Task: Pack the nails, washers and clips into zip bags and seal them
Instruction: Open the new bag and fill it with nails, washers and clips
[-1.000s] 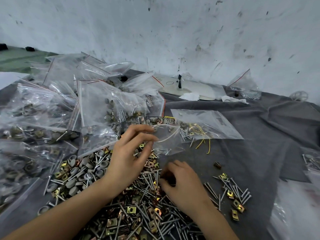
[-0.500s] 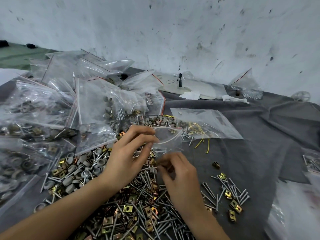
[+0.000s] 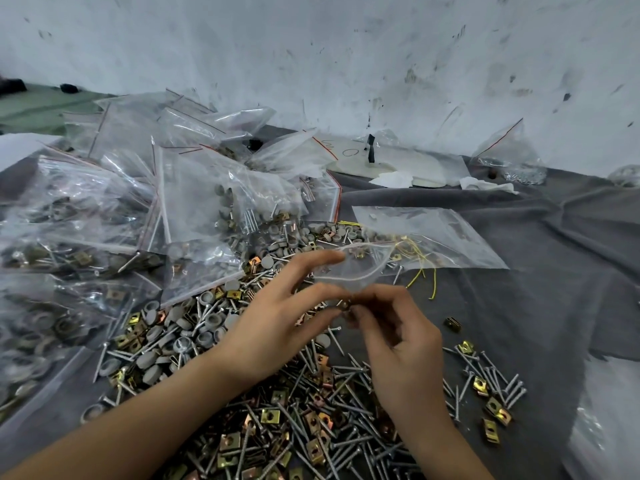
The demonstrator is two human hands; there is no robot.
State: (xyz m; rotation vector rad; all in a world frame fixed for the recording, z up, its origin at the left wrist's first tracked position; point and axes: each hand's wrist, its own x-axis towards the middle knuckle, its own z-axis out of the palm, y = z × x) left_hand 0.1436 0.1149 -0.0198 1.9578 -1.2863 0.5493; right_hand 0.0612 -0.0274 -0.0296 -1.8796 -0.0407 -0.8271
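Note:
A clear zip bag (image 3: 353,268) hangs open-mouthed above the pile. My left hand (image 3: 277,317) holds its mouth apart, index finger on the upper lip and thumb at the lower one. My right hand (image 3: 398,337) pinches small metal pieces (image 3: 347,304) right at the bag's lower lip. Below both hands lies a heap of nails (image 3: 301,424) mixed with brass clips (image 3: 270,415). Grey washers (image 3: 194,334) lie to the left of the heap.
Several filled zip bags (image 3: 194,202) are piled at the left and back. A flat bag with yellow wire ties (image 3: 426,237) lies behind the hands. Loose nails and clips (image 3: 491,389) lie at the right on the grey cloth (image 3: 554,271). A white wall stands behind.
My right hand rose from the nail heap with small pieces and came up to the bag's mouth. My left hand kept holding the bag open.

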